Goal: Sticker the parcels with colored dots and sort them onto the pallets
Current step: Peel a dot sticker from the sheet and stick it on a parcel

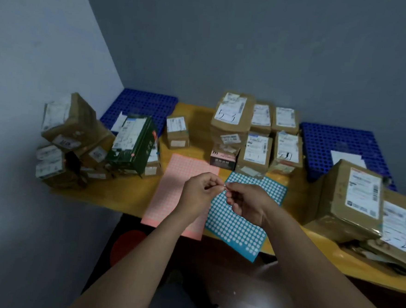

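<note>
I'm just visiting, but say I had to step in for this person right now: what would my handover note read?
Hands: left hand and right hand together pinch one dot sticker above the sheets.
Things: pink sheet and blue sheet lie on the yellow table. Parcels stand in a left pile, middle group and right pile. Left pallet and right pallet sit behind.
Done: one dot in hand; no dots visible on parcels.
Left: stick it, sticker the rest, sort onto pallets.

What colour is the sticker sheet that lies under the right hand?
Teal sticker sheet with rows of white dots; head view.
</note>
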